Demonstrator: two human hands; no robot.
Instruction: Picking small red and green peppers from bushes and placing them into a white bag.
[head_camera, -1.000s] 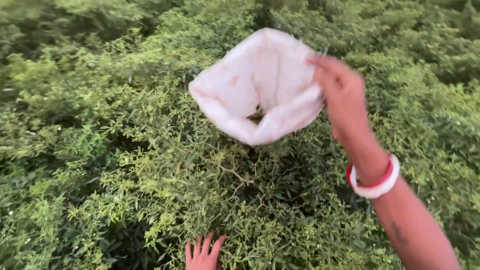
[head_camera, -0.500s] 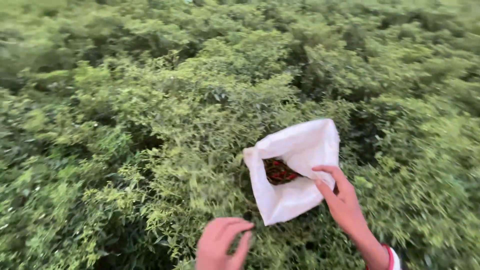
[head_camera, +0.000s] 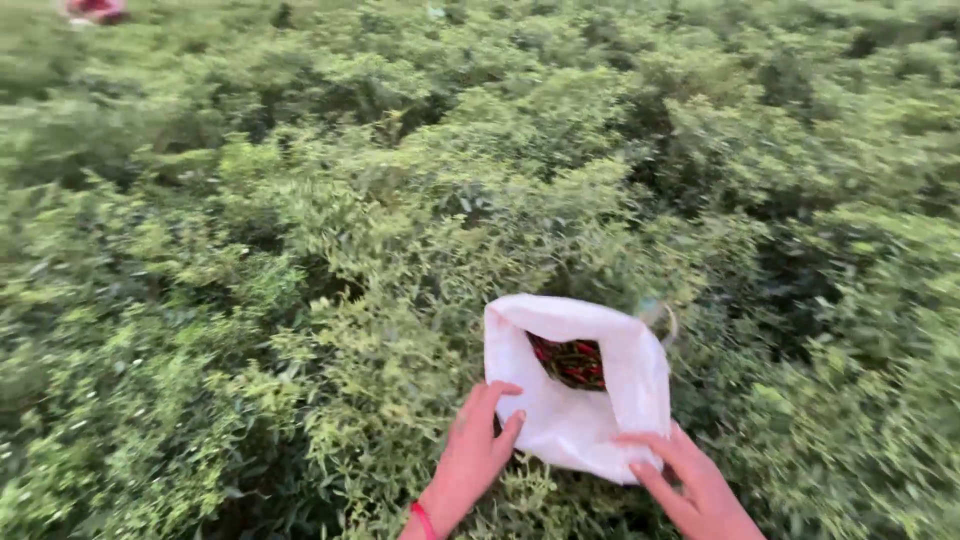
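White woven plastic makes up the sack that sits low and right of centre in the head view, resting on top of dense green bushes. Its mouth gapes open toward the camera, and inside it a dark heap of red chillies shows, filling only the bottom of the opening.

Both hands are at the sack's near edge, set apart from each other. The left hand lies against the sack's left side, its fingers curled on the white cloth at the rim. A thin red band circles that wrist. The right hand comes in from the lower right, fingertips touching the sack's bottom corner; whether it truly pinches the cloth I cannot tell, since the palm is partly cut off by the frame edge.

Leafy bushes spread across the whole view, blurred toward the edges. Far off in the top left corner a small reddish shape shows among the green, too blurred to identify.
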